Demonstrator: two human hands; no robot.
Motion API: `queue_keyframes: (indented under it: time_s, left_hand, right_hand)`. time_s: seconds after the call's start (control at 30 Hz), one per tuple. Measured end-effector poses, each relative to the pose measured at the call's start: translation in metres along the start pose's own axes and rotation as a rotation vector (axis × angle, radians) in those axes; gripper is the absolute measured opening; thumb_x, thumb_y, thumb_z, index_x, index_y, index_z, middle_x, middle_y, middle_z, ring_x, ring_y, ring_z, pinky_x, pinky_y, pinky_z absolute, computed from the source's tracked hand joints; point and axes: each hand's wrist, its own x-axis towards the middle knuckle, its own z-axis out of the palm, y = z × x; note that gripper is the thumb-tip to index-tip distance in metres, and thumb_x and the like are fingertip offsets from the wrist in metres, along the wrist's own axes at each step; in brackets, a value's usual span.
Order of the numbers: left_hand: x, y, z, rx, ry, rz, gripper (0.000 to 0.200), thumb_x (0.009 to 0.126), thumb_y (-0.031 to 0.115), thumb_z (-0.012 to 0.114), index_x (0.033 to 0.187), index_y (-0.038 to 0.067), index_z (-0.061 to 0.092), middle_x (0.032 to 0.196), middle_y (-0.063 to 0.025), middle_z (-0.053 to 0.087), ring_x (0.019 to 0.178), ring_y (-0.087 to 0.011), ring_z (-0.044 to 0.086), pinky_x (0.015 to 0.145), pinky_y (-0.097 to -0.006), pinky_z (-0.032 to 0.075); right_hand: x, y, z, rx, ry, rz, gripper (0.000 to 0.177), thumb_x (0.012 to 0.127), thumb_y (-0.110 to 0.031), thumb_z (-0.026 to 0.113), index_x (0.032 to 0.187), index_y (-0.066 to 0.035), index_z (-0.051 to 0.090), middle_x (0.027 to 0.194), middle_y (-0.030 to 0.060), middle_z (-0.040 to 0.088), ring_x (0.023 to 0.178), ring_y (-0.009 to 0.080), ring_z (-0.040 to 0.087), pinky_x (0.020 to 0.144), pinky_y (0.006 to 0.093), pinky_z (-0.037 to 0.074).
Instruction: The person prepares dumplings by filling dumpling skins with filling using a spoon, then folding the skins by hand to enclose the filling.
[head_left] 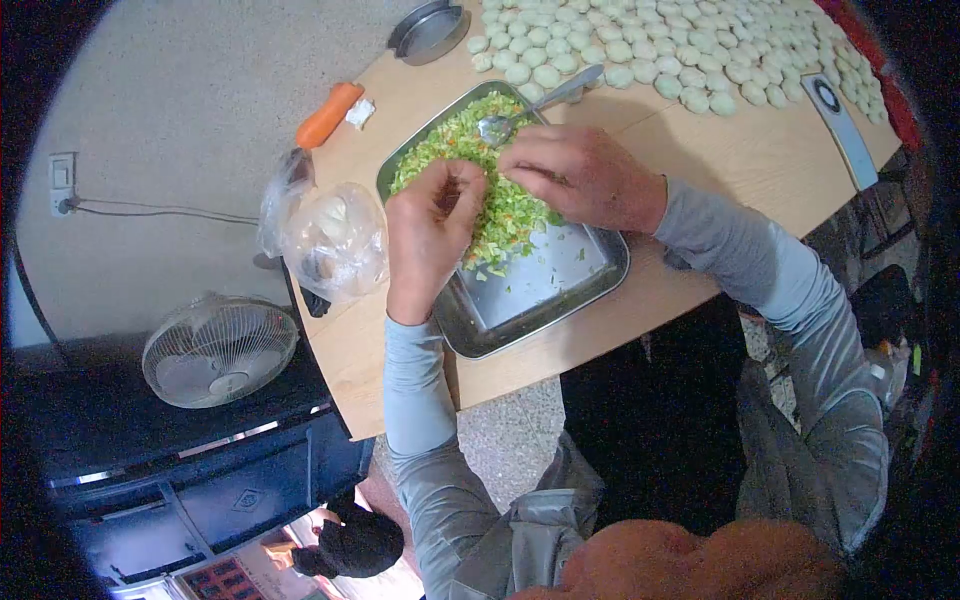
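A metal tray (490, 335) stands on the wooden table, with chopped green vegetables (515, 228) and orange bits heaped over its upper part. Above the heap my left hand (435, 215) has its fingers curled and pinched. Close to its right, my right hand (580, 175) is pinched too, its fingertips turned toward the left hand. Whatever lies between the fingers of either hand is too small or hidden. A metal spoon (497, 129) rests in the vegetables behind my hands, its handle over the tray's upper right edge.
Many pale round dough pieces (640, 50) cover the table's far side. Left of the tray are a plastic bag (340, 240) and a carrot (328, 115). A round pan (430, 32) stands at the back; a fan (220, 350) is at left. Another person (362, 543) is at lower left.
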Motion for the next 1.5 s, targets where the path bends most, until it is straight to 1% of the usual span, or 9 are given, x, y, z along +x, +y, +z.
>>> queue_keyframes:
  time_s: [0.03, 0.13, 0.33, 0.43, 0.53, 0.7, 0.93, 1.23, 1.5]
  left_hand:
    - [-0.001, 0.001, 0.002, -0.173, -0.004, -0.074, 0.014, 0.091, 0.006, 0.073, 0.102, -0.002, 0.072, 0.087, -0.0079, 0.073, 0.074, -0.0123, 0.068, 0.066, -0.0250, 0.053]
    - [0.000, 0.008, 0.003, -0.406, -0.052, -0.129, 0.015, 0.095, 0.006, 0.070, 0.107, -0.005, 0.072, 0.090, -0.0052, 0.073, 0.080, -0.0066, 0.067, 0.070, -0.0206, 0.054]
    - [-0.001, 0.015, 0.004, -0.515, -0.060, -0.187, 0.019, 0.095, 0.005, 0.070, 0.110, -0.006, 0.071, 0.092, -0.0079, 0.074, 0.080, -0.0089, 0.069, 0.071, -0.0201, 0.055]
    - [-0.001, 0.014, 0.005, -0.500, -0.065, -0.195, 0.019, 0.094, 0.004, 0.070, 0.110, -0.007, 0.071, 0.093, -0.0085, 0.074, 0.080, -0.0094, 0.069, 0.072, -0.0202, 0.055]
    - [-0.002, 0.016, 0.004, -0.460, -0.060, -0.179, 0.018, 0.093, 0.002, 0.071, 0.110, -0.004, 0.069, 0.095, -0.0091, 0.074, 0.085, -0.0128, 0.071, 0.076, -0.0233, 0.056]
    - [-0.002, 0.014, 0.005, -0.481, -0.044, -0.175, 0.019, 0.092, 0.001, 0.071, 0.109, -0.003, 0.064, 0.096, -0.0091, 0.074, 0.086, -0.0126, 0.071, 0.077, -0.0239, 0.057]
    - [-0.002, 0.018, 0.005, -0.549, -0.033, -0.156, 0.021, 0.092, 0.001, 0.072, 0.111, -0.003, 0.063, 0.096, -0.0082, 0.074, 0.088, -0.0128, 0.071, 0.079, -0.0237, 0.056]
    - [-0.003, 0.021, 0.006, -0.506, -0.047, -0.111, 0.028, 0.090, -0.006, 0.068, 0.116, -0.003, 0.059, 0.091, -0.0034, 0.071, 0.081, -0.0049, 0.064, 0.073, -0.0189, 0.051]
    - [-0.006, 0.023, 0.009, -0.475, -0.022, -0.088, 0.030, 0.083, -0.010, 0.067, 0.111, -0.002, 0.058, 0.088, -0.0003, 0.067, 0.078, -0.0026, 0.060, 0.071, -0.0176, 0.048]
  right_hand:
    - [0.000, 0.000, -0.001, 0.019, 0.004, 0.015, 0.016, 0.093, -0.013, 0.063, 0.103, -0.001, 0.066, 0.090, 0.0140, 0.065, 0.081, 0.0304, 0.066, 0.071, 0.0395, 0.053]
    - [0.002, -0.002, -0.002, 0.068, 0.024, 0.040, 0.019, 0.092, -0.012, 0.065, 0.108, -0.002, 0.066, 0.091, 0.0129, 0.066, 0.081, 0.0268, 0.067, 0.071, 0.0372, 0.054]
    - [0.002, 0.000, -0.002, 0.111, 0.008, 0.071, 0.023, 0.090, -0.011, 0.069, 0.112, -0.003, 0.065, 0.091, 0.0117, 0.067, 0.080, 0.0235, 0.067, 0.071, 0.0352, 0.054]
    - [0.002, -0.002, -0.004, 0.137, 0.005, 0.079, 0.023, 0.089, -0.010, 0.070, 0.111, -0.004, 0.066, 0.090, 0.0113, 0.067, 0.079, 0.0234, 0.067, 0.071, 0.0350, 0.054]
    - [0.003, -0.004, -0.006, 0.135, -0.009, 0.077, 0.022, 0.089, -0.011, 0.070, 0.110, -0.004, 0.066, 0.089, 0.0109, 0.067, 0.079, 0.0235, 0.067, 0.071, 0.0351, 0.054]
    - [0.003, 0.000, -0.004, 0.081, -0.006, -0.018, 0.015, 0.090, -0.010, 0.068, 0.104, -0.004, 0.066, 0.090, 0.0109, 0.067, 0.079, 0.0251, 0.068, 0.071, 0.0354, 0.054]
    - [0.002, -0.003, -0.005, 0.068, 0.012, -0.004, 0.014, 0.090, -0.011, 0.068, 0.102, -0.003, 0.066, 0.091, 0.0110, 0.066, 0.079, 0.0260, 0.066, 0.070, 0.0363, 0.053]
    - [0.002, -0.002, -0.004, 0.063, -0.009, -0.056, 0.014, 0.089, -0.013, 0.071, 0.099, -0.005, 0.066, 0.089, 0.0106, 0.064, 0.081, 0.0294, 0.065, 0.072, 0.0396, 0.052]
    - [0.000, -0.005, -0.001, 0.035, 0.025, -0.160, 0.014, 0.089, -0.010, 0.069, 0.102, -0.006, 0.063, 0.091, 0.0119, 0.064, 0.084, 0.0335, 0.064, 0.072, 0.0422, 0.052]
